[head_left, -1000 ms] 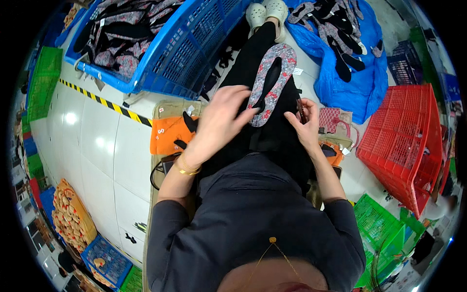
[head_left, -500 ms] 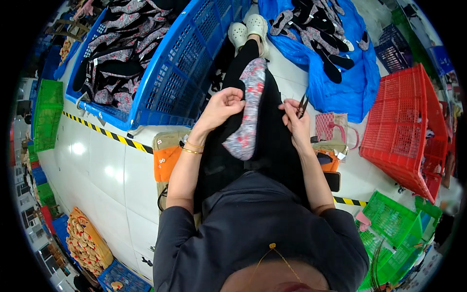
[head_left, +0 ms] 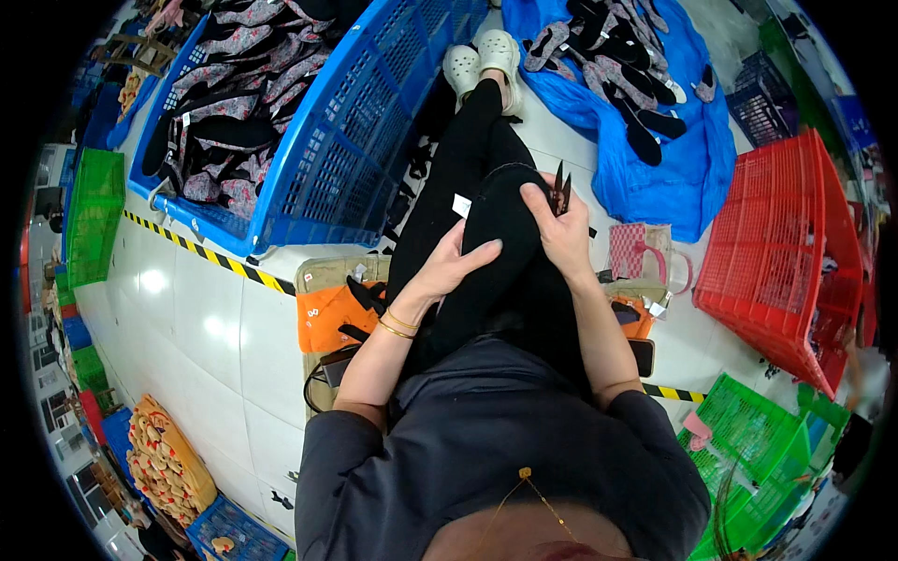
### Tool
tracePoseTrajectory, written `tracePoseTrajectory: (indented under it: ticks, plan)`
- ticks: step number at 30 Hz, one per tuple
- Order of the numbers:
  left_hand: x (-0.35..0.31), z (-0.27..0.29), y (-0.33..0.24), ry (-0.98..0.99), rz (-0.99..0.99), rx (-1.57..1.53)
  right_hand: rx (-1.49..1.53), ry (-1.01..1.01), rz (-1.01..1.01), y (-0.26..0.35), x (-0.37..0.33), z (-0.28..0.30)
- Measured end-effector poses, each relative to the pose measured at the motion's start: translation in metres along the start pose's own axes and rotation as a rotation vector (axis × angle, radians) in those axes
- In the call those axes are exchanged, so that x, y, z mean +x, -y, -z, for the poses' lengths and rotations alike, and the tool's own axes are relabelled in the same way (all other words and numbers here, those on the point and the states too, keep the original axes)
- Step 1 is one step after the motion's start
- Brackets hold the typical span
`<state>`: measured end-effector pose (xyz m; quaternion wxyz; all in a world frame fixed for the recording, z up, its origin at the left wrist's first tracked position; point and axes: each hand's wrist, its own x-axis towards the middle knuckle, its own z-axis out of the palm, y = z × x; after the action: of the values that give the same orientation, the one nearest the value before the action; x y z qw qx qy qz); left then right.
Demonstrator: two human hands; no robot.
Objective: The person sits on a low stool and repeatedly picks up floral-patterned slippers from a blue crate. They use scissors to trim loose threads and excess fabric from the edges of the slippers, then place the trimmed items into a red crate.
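Note:
A black-faced slipper with a small white tag lies over my crossed black-clad legs; its outline partly merges with the trousers. My left hand grips its near left edge, thumb on top and fingers underneath. On the far right side of the slipper, my right hand presses its thumb to the edge. That same hand keeps a pair of dark thread snips in its fingers, blades pointing away from me. The slipper's patterned side is hidden.
At left stands a big blue crate of grey-pink and black slippers. More slippers lie on a blue plastic sheet ahead right. A red crate and green baskets stand at right. A phone lies beside my seat.
The slipper has turned from its grey-and-red patterned side to its black side. My left hand has moved nearer me; my right hand has come in onto the slipper, snips still in it.

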<state>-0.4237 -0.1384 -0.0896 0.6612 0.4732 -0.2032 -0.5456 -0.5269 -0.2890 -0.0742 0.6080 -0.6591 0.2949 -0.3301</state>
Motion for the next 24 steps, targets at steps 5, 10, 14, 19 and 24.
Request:
tracePoseTrajectory:
  ticks: [5, 10, 14, 19, 24]
  plan:
    - [-0.001, -0.002, 0.007, -0.063, -0.05, 0.061, -0.484, -0.135, 0.248, -0.005, 0.002, 0.006]
    - [-0.005, 0.008, 0.01, -0.146, 0.102, -0.065, 0.278, -0.198, -0.116, -0.009, 0.02, 0.032]
    - [-0.007, 0.014, 0.005, -0.163, 0.16, -0.197, 0.219, -0.203, -0.08, -0.005, 0.029, 0.055]
    - [-0.005, 0.019, 0.011, -0.214, 0.122, -0.27, -0.1, -0.096, -0.076, -0.004, -0.001, 0.043]
    - [-0.004, 0.018, 0.012, -0.202, 0.121, -0.344, 0.053, 0.176, -0.168, -0.01, -0.048, 0.008]
